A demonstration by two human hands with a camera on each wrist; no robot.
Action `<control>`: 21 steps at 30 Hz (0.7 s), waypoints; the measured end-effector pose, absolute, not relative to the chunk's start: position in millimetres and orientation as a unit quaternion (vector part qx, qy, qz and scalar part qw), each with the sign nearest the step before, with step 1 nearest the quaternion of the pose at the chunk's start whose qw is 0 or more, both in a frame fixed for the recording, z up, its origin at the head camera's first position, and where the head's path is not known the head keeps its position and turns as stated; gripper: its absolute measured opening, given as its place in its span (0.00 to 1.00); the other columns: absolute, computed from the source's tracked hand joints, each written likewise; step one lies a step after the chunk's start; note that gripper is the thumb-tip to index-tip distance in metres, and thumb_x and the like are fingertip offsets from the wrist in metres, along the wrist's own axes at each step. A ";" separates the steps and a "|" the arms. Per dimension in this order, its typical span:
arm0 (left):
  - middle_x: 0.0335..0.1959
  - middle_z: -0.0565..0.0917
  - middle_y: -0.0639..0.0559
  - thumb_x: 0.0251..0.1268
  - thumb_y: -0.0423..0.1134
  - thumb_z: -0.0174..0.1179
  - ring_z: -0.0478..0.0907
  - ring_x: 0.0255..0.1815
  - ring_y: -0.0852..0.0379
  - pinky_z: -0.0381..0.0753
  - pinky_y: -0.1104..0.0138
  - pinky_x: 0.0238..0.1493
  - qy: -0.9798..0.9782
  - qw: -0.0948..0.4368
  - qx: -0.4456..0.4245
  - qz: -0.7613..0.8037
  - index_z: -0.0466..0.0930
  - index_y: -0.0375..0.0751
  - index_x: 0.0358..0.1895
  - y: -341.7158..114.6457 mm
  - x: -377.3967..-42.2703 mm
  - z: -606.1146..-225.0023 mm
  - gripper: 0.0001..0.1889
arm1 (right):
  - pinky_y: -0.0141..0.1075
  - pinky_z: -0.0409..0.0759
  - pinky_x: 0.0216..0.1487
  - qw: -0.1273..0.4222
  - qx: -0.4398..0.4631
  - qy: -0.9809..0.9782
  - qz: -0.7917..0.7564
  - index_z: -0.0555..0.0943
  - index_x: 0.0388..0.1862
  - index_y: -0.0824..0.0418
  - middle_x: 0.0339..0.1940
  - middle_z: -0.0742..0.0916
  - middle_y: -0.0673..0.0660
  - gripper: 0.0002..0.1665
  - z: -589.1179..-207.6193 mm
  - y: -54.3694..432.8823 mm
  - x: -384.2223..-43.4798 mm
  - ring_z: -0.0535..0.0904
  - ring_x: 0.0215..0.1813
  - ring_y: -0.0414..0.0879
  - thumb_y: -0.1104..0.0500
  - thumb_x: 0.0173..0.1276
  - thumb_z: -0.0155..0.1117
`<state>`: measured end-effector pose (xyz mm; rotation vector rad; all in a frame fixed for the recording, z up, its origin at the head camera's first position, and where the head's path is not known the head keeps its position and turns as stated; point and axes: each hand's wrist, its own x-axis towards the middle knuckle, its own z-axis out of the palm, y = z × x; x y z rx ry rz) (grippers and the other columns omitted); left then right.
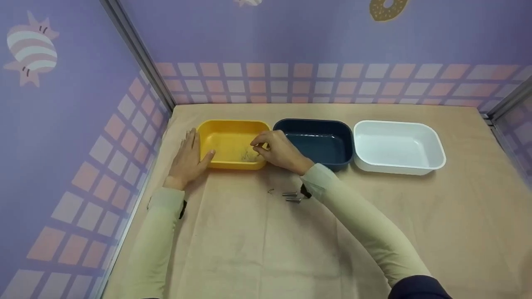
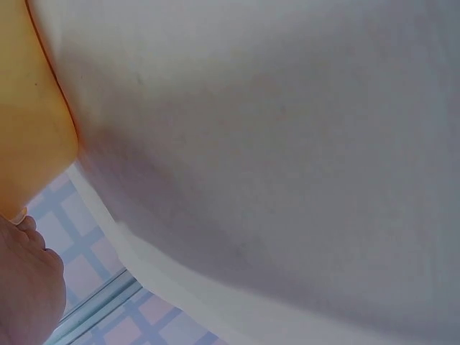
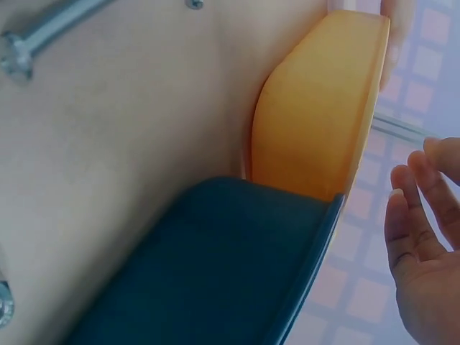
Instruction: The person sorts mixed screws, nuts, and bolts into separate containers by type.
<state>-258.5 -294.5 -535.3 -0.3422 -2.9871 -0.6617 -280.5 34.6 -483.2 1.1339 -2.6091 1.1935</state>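
Note:
My left hand (image 1: 187,160) rests against the left side of the yellow tray (image 1: 226,165), fingers straight along the outside and thumb over its near rim. Over the tray's right end is my right hand (image 1: 280,150), with thumb and fingertips brought close together; whether a small thing sits between them cannot be made out. Below that hand, several small thin screws (image 1: 246,156) lie in the tray. On the cloth in front are a small screw (image 1: 271,191) and larger metal bolts (image 1: 293,200); the right wrist view shows one bolt (image 3: 54,29) close up, its head toward the left.
A dark blue tray (image 1: 320,149) stands right of the yellow one, then a white tray (image 1: 399,168). Beige cloth (image 1: 232,241) covers the table. Patterned panels (image 1: 291,41) rise behind and at both sides, with a metal post (image 1: 141,54) in the left corner.

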 end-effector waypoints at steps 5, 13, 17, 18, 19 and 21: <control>0.88 0.42 0.29 0.85 0.58 0.48 0.38 0.90 0.33 0.41 0.42 0.88 -0.969 0.038 -0.111 -0.218 0.41 0.23 0.85 -293.7 -256.8 -534.4 0.47 | 0.37 0.91 0.50 0.021 0.371 -0.847 0.380 0.92 0.51 0.62 0.49 0.93 0.57 0.10 -483.1 41.3 -271.0 0.89 0.47 0.45 0.64 0.77 0.68; 0.88 0.41 0.29 0.85 0.60 0.46 0.37 0.90 0.33 0.39 0.43 0.88 -0.968 0.036 -0.109 -0.221 0.40 0.23 0.85 -293.7 -258.7 -530.7 0.48 | 0.34 0.89 0.45 0.021 0.387 -0.837 0.388 0.92 0.50 0.64 0.49 0.93 0.57 0.09 -488.9 52.4 -255.1 0.88 0.45 0.46 0.65 0.76 0.69; 0.88 0.42 0.28 0.84 0.60 0.46 0.38 0.90 0.33 0.40 0.43 0.88 -0.969 0.038 -0.107 -0.221 0.41 0.23 0.85 -293.5 -256.2 -530.7 0.48 | 0.34 0.90 0.46 0.023 0.402 -0.829 0.389 0.92 0.49 0.64 0.50 0.93 0.58 0.09 -496.3 57.9 -246.7 0.88 0.47 0.45 0.66 0.75 0.70; 0.88 0.43 0.28 0.84 0.60 0.47 0.39 0.90 0.33 0.40 0.42 0.88 -0.969 0.039 -0.107 -0.221 0.41 0.23 0.85 -294.0 -255.9 -530.7 0.48 | 0.35 0.90 0.47 0.024 0.405 -0.828 0.388 0.92 0.50 0.64 0.50 0.93 0.57 0.09 -498.0 58.9 -244.9 0.88 0.47 0.45 0.66 0.75 0.70; 0.88 0.42 0.28 0.84 0.60 0.47 0.38 0.90 0.32 0.40 0.42 0.88 -0.968 0.036 -0.108 -0.223 0.41 0.23 0.85 -293.6 -255.4 -531.5 0.48 | 0.35 0.90 0.48 0.023 0.406 -0.827 0.388 0.92 0.50 0.63 0.51 0.93 0.57 0.09 -500.1 60.8 -242.2 0.89 0.49 0.45 0.66 0.75 0.70; 0.88 0.42 0.28 0.85 0.59 0.47 0.39 0.90 0.32 0.40 0.42 0.88 -0.968 0.037 -0.110 -0.223 0.41 0.22 0.85 -293.2 -255.1 -532.6 0.48 | 0.35 0.90 0.48 0.021 0.406 -0.827 0.389 0.92 0.51 0.62 0.52 0.93 0.57 0.10 -504.1 64.1 -237.6 0.89 0.50 0.45 0.65 0.75 0.71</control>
